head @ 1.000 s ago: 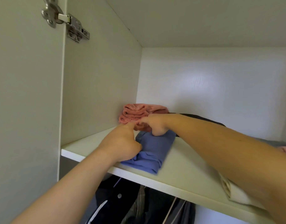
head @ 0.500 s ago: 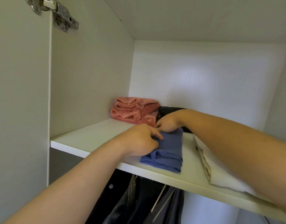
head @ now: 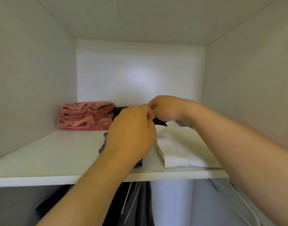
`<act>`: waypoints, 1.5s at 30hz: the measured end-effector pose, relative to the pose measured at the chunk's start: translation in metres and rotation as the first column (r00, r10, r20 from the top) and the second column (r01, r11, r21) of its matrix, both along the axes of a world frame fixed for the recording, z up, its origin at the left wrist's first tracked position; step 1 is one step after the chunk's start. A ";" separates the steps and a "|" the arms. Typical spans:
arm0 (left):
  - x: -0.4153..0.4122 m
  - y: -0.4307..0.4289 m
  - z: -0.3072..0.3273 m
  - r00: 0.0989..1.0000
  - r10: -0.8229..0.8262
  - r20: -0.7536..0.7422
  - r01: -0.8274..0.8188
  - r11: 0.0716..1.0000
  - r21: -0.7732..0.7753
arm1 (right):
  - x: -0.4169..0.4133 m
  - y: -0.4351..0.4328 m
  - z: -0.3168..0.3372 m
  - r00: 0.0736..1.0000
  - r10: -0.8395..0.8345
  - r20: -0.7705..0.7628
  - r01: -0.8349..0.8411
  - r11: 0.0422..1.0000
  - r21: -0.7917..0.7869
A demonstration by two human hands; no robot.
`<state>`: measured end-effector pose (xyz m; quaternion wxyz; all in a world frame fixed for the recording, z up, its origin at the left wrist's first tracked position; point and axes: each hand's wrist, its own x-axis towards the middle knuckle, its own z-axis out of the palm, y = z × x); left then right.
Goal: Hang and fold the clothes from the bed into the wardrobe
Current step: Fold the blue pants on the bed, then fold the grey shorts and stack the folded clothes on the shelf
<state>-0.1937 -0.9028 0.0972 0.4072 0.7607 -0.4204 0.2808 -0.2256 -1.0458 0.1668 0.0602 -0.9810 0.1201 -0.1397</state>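
Wardrobe [head: 34,70] interior, white panels, seen from the front, with one shelf [head: 42,178] running across the middle.

Lower compartment, nearest: dark hanging clothes [head: 136,203] below the shelf at centre; a grey garment [head: 224,201] beside them at lower right.

Two bare forearms rise from the lower edge of the view and pass over the front edge of the shelf.

Shelf, front centre: blue garment [head: 102,145], folded, lying flat near the front edge. It is mostly covered by the left hand [head: 132,132]; only its left border and a front corner show.

Left hand: back turned to the camera, fingers curled forward and down, fingertips hidden. Whether it grips anything cannot be told.

Shelf, front right, just beside the blue garment: white cloth [head: 177,147], folded into a flat rectangle, layered fold edge facing left, near edge reaching the front of the shelf.

Shelf, centre, further in: right hand [head: 166,108], fingers curled, thumb side meeting the knuckles of the left hand, set on top of a black garment [head: 160,122]. Any grip on it is hidden by the left hand and by blur, so it cannot be told.

Black garment: lies behind the blue garment and the white cloth, its left end touching the pink garment.

Shelf, back left corner: pink garment [head: 86,116], plush, folded in several layers, close to the back wall [head: 140,70].
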 end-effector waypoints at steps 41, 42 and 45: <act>-0.843 0.390 -0.517 -0.220 -0.495 -0.840 -0.218 -0.815 0.537 | -0.810 0.739 -0.663 -0.792 -0.077 -0.606 -0.465 -0.568 0.679; -0.857 0.396 -0.534 -0.197 -0.502 -0.842 -0.230 -0.811 0.538 | -0.828 0.748 -0.685 -0.786 -0.056 -0.616 -0.506 -0.516 0.691; -0.890 0.404 -0.583 -0.090 -0.520 -0.850 -0.225 -0.820 0.526 | -0.882 0.764 -0.747 -0.776 -0.003 -0.631 -0.597 -0.320 0.735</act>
